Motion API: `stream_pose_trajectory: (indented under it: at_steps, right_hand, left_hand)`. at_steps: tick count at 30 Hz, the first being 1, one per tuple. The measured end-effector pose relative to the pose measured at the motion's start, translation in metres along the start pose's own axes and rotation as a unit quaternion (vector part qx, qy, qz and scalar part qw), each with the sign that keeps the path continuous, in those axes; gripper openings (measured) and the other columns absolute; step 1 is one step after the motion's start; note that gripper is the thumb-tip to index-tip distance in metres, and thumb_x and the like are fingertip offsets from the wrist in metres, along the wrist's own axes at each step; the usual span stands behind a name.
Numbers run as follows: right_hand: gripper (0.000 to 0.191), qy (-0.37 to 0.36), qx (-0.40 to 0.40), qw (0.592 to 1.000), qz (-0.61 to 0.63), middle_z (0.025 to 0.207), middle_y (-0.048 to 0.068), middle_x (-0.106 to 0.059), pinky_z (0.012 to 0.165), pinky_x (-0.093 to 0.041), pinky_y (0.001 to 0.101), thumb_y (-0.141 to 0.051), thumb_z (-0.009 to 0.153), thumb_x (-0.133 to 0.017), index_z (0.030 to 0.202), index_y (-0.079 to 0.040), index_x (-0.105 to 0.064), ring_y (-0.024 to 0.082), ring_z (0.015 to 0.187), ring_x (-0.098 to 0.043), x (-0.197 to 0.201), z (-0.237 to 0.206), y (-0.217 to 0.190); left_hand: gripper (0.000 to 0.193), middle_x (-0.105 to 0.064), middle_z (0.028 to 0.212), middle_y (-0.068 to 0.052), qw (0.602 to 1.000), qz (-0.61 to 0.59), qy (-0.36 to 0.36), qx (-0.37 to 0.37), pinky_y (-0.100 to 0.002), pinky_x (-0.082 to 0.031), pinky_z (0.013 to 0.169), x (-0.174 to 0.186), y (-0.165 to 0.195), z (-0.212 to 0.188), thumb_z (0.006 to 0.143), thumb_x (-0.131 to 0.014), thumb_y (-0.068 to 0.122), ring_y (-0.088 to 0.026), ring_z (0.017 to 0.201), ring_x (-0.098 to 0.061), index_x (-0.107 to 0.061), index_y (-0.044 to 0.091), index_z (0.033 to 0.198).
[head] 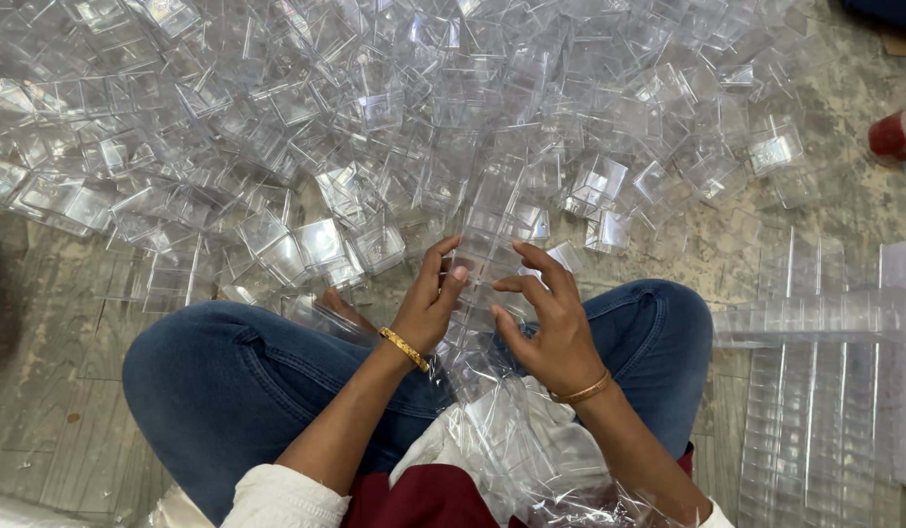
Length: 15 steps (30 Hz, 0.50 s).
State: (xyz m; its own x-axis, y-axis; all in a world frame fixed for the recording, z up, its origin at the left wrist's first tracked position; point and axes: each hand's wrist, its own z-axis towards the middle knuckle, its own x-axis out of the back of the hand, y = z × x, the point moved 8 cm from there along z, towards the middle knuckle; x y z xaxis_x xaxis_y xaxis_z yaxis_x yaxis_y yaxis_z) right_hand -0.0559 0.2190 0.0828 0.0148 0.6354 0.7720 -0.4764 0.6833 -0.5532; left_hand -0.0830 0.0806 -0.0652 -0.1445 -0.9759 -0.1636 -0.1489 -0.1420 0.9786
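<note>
I sit cross-legged on the floor in blue jeans. My left hand (428, 303) and my right hand (546, 328) close from both sides around a long stack of nested clear plastic boxes (480, 256) that runs from my lap toward the pile. The lower end of the stack sits inside a crinkled clear plastic bag (516, 450) in my lap. Both wrists wear a gold bangle. A large heap of loose clear plastic boxes (375, 117) covers the floor in front of my knees.
Long finished stacks of clear boxes (815, 318) lie in rows on the floor at the right. A red-capped container (898, 135) stands at the right edge. Bare worn tiles (52, 391) show at the left beside my knee.
</note>
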Motion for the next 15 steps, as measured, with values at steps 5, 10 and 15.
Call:
stream_pose_trajectory:
  at_steps: [5,10,15]
  right_hand:
    - [0.027,0.001,-0.001,1.000,0.005,0.150,0.014,-0.050,0.107,-0.049,0.0468,-0.016,0.084,-0.077,0.109,-0.008,-0.071,0.033,0.131,-0.056,0.001,-0.001,-0.002]
    - [0.028,0.001,-0.002,1.000,0.010,0.149,0.015,-0.050,0.103,-0.051,0.0453,-0.016,0.083,-0.077,0.109,-0.007,-0.071,0.033,0.128,-0.056,0.003,0.002,-0.003]
    - [0.033,0.013,-0.005,1.000,0.008,0.142,0.015,-0.053,0.102,-0.053,0.0427,-0.015,0.084,-0.078,0.114,-0.008,-0.068,0.032,0.124,-0.059,0.009,0.003,-0.005]
  left_hand:
    - [0.062,-0.060,0.124,-0.012,1.000,0.000,-0.005,-0.010,-0.033,-0.057,0.084,0.000,0.003,0.000,0.102,-0.055,0.041,-0.019,0.107,-0.062,-0.037,0.014,0.154]
    - [0.070,-0.060,0.131,-0.015,0.995,0.034,-0.017,-0.091,-0.035,-0.055,0.095,-0.002,0.020,-0.002,0.100,-0.066,0.038,-0.023,0.118,-0.062,-0.036,0.008,0.156]
    - [0.089,-0.059,0.129,-0.017,0.997,0.072,-0.019,-0.034,-0.040,-0.060,0.089,-0.007,0.023,-0.004,0.085,-0.076,0.042,-0.026,0.121,-0.063,-0.030,0.010,0.154]
